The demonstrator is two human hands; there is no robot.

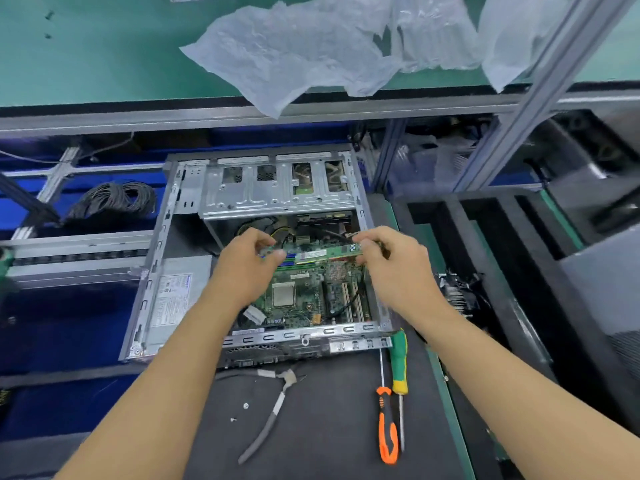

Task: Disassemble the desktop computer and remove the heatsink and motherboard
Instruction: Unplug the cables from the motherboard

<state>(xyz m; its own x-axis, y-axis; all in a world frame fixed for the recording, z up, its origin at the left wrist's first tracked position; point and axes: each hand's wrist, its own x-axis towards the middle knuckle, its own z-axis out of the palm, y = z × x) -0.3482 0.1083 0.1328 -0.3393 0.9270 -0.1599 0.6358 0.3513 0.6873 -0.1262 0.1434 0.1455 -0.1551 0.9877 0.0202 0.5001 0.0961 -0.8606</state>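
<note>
An open desktop case (152, 271) lies on the dark mat, its green motherboard (304, 299) exposed with a bare square processor (284, 294) in the middle. A green memory stick (318, 252) is held level just above the board's slots. My left hand (242, 268) pinches its left end and my right hand (394, 261) pinches its right end. A finned heatsink (457, 296) lies outside the case on the right.
A grey power supply (173, 296) fills the case's left side, a metal drive cage (277, 188) its far end. Pliers (273, 410), two screwdrivers (398, 362) (386, 427) and loose screws (246, 406) lie in front. Plastic wrap (294, 53) hangs over the shelf above.
</note>
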